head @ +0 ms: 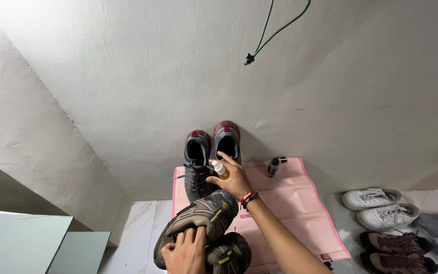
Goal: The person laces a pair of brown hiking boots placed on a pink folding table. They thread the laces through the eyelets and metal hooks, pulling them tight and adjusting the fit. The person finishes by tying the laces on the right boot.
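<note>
Bottle (220,169) pinched in right hand (234,180) fingers (left hand (184,255) grips brown shoe (198,220)).

A rough white plastered wall (143,76) rises above a pale tiled floor (138,223), a green cord (280,28) hanging down near the wall's top edge.

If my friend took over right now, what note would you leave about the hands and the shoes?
Left hand grips the brown shoe, tipped up over its mate.
Right hand holds a small spray bottle, reaching toward the grey shoes leaning on the wall.
A second bottle lies on the pink mat.
White sneakers and a dark pair sit to the right on the floor.
Can't tell which shoes are already sprayed.
</note>
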